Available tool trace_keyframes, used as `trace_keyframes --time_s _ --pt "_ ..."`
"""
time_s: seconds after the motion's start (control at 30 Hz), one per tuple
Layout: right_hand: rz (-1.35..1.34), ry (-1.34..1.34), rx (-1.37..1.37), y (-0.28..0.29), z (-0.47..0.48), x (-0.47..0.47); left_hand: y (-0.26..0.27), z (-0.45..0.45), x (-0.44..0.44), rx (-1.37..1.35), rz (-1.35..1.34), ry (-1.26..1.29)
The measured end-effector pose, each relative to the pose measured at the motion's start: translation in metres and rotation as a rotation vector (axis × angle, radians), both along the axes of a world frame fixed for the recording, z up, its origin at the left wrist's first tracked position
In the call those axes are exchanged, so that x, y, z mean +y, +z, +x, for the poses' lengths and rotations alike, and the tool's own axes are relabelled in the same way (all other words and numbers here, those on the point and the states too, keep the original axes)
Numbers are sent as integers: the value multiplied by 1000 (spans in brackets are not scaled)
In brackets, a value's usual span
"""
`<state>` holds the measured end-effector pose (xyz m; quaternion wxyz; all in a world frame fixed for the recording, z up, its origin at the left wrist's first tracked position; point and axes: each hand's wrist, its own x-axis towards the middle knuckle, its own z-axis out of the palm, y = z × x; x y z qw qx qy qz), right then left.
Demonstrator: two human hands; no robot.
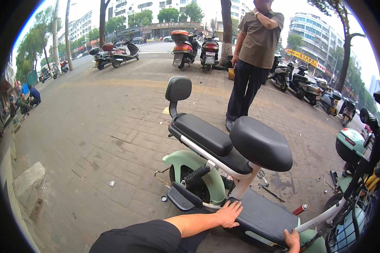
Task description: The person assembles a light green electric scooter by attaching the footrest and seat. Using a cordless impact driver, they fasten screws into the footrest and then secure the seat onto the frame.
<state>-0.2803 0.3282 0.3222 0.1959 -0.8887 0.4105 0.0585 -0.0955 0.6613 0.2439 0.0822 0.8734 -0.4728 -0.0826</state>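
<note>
A light-green and white electric scooter stands in front of me, with a black front saddle (261, 144), a long rear seat (202, 132) and a padded backrest (179, 88). My left hand (230, 214) lies flat on the rear end of its black footboard (262, 207), near the base of the white seat post (245, 186). At the footboard's front end, my right hand (292, 240) touches the edge; the bottom of the picture cuts it off, and its grip is not clear. The rear wheel sits under a green mudguard (213, 180), beside a black shock absorber (198, 174).
Tools, including pliers (263, 178) and a dark rod (272, 193), lie on the paving beyond the footboard, near a red canister (300, 209). A person (256, 47) stands behind the scooter. A concrete block (30, 180) is at left. Parked scooters (182, 50) line the street side.
</note>
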Motion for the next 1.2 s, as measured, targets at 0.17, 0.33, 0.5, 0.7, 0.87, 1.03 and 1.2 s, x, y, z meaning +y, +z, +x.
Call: trace_keyframes --time_s 0.17,0.33,0.5,0.7,0.87,1.03,1.2 --pt "580 658 -661 204 50 60 1 3 -5 50 62 -23" --pt "-39 885 -1042 396 57 143 -4 -2 -2 21 42 11" --pt "-558 905 -1276 465 74 190 -8 -3 2 -27 72 -11" --pt "-416 922 -1025 379 115 202 -3 -3 2 -15 97 -15" --pt "-280 637 -760 212 138 164 0 -10 15 -16 48 -22" --pt "-82 127 -312 46 102 119 -2 -14 27 -9 1 -19" --pt "-31 -61 -121 -52 69 114 0 -9 24 33 10 -27"
